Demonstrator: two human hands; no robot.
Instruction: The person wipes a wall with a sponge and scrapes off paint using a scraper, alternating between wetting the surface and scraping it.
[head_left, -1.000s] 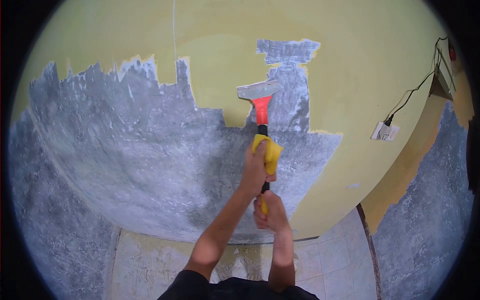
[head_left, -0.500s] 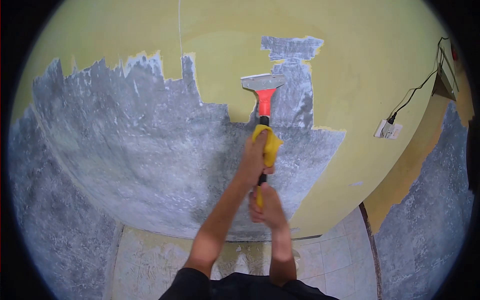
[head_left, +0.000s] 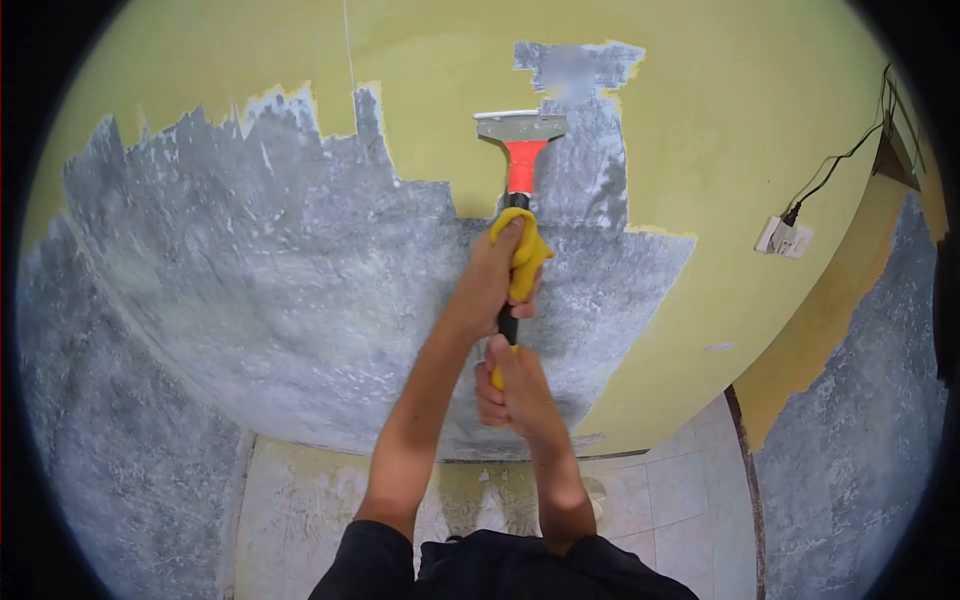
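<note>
A long-handled wall scraper (head_left: 521, 165) with a grey head, a red neck and a black and yellow handle points up the wall. Its wide blade lies at the left border of a bared grey strip, over yellow-green paint. My left hand (head_left: 492, 272) is closed round the upper handle, where a yellow cloth (head_left: 530, 262) is wrapped. Lower down, my right hand (head_left: 520, 392) grips the yellow end of the handle. Around the tool the wall (head_left: 330, 270) is stripped to grey below a jagged edge of yellow-green paint (head_left: 440, 100).
On the right, a socket (head_left: 783, 238) has a black plug and a cord (head_left: 835, 172) running up. Paint scraps litter the tiled floor (head_left: 300, 520) at the wall's foot. Another half-stripped wall (head_left: 850, 350) stands at the right, and a grey one (head_left: 130, 430) at the left.
The scraper and both hands have moved up in the view and slightly left. The blade is higher on the painted part. Both hands keep their hold.
</note>
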